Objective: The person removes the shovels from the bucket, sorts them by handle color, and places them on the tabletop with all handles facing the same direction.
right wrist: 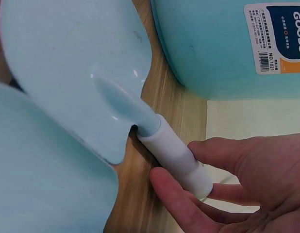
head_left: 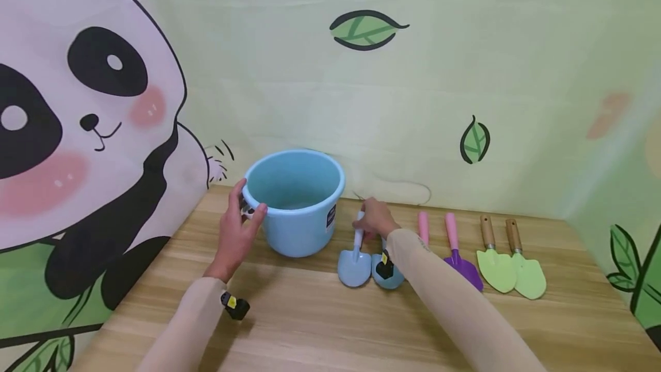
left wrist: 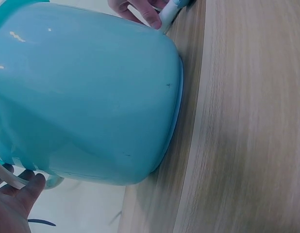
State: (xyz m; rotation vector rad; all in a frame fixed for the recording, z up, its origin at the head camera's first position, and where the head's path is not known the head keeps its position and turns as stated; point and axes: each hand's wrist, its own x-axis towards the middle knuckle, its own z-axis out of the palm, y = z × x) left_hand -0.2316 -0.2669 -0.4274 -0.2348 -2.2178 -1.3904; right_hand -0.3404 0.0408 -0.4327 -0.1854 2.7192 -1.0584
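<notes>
A light blue bucket stands upright on the wooden table, and its dark label shows on the right side. My left hand holds the bucket's left rim, thumb in front, fingers by the pale handle. To the right of the bucket lies a light blue trowel with a white handle. My right hand has thumb and fingers around that handle; the trowel's blade rests on the table. A second light blue trowel lies right beside it, its handle mostly hidden by my right hand and wrist.
Farther right lie a purple trowel with a pink handle and two green trowels with wooden handles, their blades overlapping. Another pink handle shows behind my right sleeve. A cloth backdrop with a panda and leaves rises behind the table.
</notes>
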